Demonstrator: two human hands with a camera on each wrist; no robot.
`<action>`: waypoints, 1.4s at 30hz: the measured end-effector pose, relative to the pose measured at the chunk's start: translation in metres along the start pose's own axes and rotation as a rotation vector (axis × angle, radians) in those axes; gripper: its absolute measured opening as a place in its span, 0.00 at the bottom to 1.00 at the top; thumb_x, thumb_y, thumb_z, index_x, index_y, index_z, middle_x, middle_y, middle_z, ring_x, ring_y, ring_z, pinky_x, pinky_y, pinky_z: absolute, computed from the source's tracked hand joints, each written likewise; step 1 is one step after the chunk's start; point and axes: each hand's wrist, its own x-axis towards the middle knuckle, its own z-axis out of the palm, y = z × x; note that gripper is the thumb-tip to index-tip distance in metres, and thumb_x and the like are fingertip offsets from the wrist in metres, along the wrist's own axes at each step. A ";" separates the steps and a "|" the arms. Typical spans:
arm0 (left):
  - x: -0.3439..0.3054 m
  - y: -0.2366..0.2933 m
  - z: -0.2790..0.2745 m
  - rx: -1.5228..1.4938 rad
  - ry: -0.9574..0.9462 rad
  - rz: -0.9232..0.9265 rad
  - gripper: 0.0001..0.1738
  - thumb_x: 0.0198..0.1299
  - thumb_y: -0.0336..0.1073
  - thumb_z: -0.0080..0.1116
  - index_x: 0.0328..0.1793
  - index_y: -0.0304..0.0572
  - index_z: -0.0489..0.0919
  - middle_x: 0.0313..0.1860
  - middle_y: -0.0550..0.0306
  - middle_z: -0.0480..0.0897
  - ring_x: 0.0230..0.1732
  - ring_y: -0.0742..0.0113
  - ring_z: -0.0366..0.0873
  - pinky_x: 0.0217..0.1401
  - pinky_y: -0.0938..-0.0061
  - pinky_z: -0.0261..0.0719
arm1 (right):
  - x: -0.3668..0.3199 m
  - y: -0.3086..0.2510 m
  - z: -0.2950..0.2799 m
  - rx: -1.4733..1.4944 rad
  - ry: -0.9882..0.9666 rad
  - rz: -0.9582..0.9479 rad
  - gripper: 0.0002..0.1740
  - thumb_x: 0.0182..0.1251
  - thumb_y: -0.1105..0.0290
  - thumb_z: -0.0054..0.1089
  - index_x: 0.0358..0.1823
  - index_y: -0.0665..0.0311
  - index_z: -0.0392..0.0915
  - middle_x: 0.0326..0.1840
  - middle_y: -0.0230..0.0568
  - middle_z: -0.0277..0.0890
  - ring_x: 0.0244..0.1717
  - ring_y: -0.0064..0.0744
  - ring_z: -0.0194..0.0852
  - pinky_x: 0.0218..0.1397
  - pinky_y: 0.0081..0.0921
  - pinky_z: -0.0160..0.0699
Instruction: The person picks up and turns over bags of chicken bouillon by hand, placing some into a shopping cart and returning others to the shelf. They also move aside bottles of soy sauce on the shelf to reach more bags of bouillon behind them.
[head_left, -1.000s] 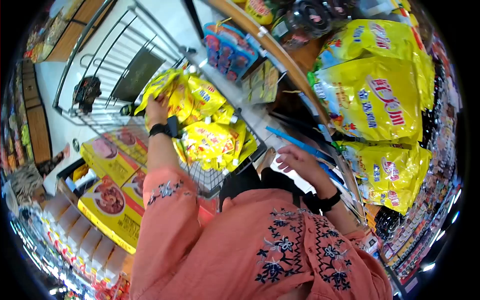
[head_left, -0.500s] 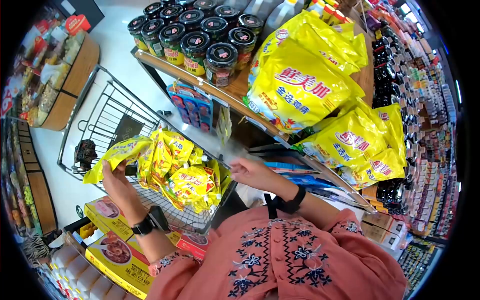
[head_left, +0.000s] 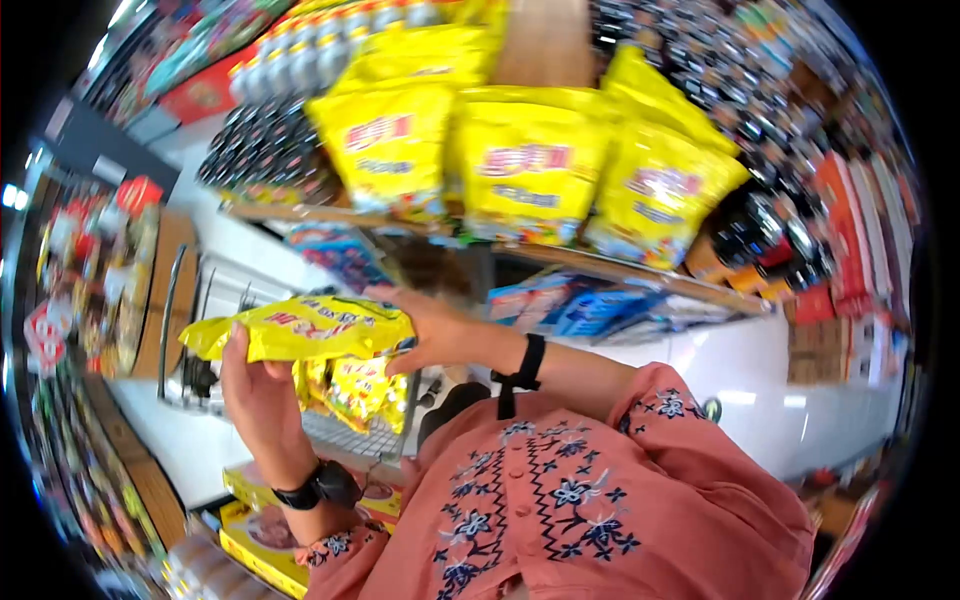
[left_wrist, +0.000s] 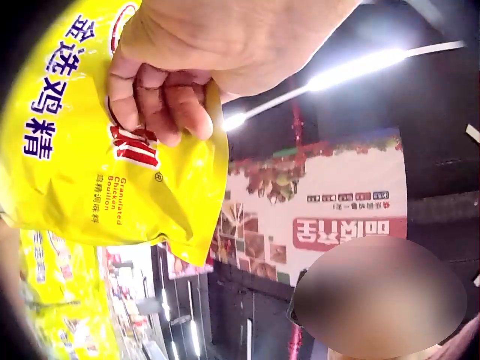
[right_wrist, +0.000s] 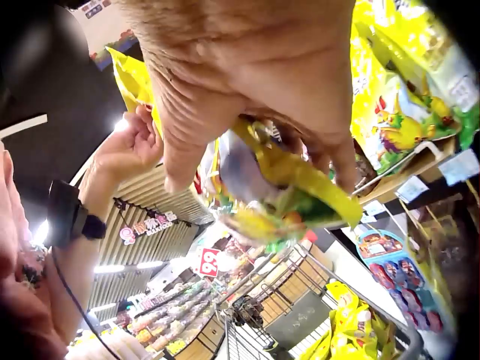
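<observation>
I have both hands on one yellow seasoning packet (head_left: 305, 328), held flat and roughly level just above the wire cart (head_left: 352, 436); it hangs in the air and touches no part of the cart. The left hand (head_left: 258, 385) comes up from the cart's near side and grips one end of the packet; in the left wrist view its fingers (left_wrist: 161, 105) are curled over the printed face and pinch the foil. The right hand (head_left: 430, 330) takes the other end, thumb on one face and fingers on the other, also pinching; neither hand is spread.

Inside the cart, right under the held packet, lies a heap of yellow packets (head_left: 352, 388) of the same kind; some stand on edge against the wire. Above and beyond the cart runs a wooden shelf (head_left: 640, 275) loaded with big yellow bags (head_left: 530, 165); dark jars (head_left: 265, 150), blurred, stand on the same shelf. Under that shelf, level with the cart's rim, sit blue packs (head_left: 580, 305). Below the cart, on my near side, are yellow boxes (head_left: 262, 522) with food pictures. A black watch (head_left: 322, 486) sits on the left wrist, near the cart's lower edge; a dark strap (head_left: 527, 364) circles the right wrist.
</observation>
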 end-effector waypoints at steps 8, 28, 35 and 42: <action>-0.021 -0.051 0.155 0.135 -0.478 -0.059 0.21 0.79 0.45 0.46 0.49 0.32 0.79 0.40 0.53 0.84 0.41 0.64 0.82 0.51 0.67 0.80 | -0.127 -0.058 -0.086 0.487 0.363 0.198 0.40 0.62 0.62 0.74 0.73 0.64 0.66 0.62 0.41 0.79 0.61 0.29 0.77 0.65 0.28 0.74; -0.075 -0.175 0.152 0.383 -0.707 -0.457 0.46 0.65 0.59 0.65 0.76 0.31 0.65 0.67 0.49 0.78 0.65 0.63 0.77 0.68 0.68 0.74 | -0.260 -0.068 -0.158 1.099 0.544 0.462 0.29 0.72 0.61 0.63 0.67 0.72 0.71 0.61 0.50 0.80 0.56 0.34 0.84 0.60 0.31 0.85; -0.080 -0.179 0.148 0.408 -0.601 -0.479 0.42 0.63 0.53 0.69 0.73 0.31 0.68 0.63 0.50 0.80 0.60 0.65 0.80 0.64 0.70 0.76 | -0.261 -0.059 -0.150 1.083 0.526 0.462 0.32 0.73 0.57 0.63 0.69 0.72 0.70 0.62 0.49 0.80 0.55 0.33 0.85 0.58 0.30 0.86; -0.080 -0.180 0.145 0.388 -0.555 -0.528 0.35 0.73 0.53 0.57 0.72 0.30 0.71 0.62 0.47 0.82 0.58 0.63 0.83 0.62 0.71 0.81 | -0.263 -0.052 -0.144 1.151 0.470 0.473 0.36 0.71 0.57 0.67 0.72 0.71 0.66 0.64 0.50 0.78 0.57 0.35 0.84 0.60 0.31 0.86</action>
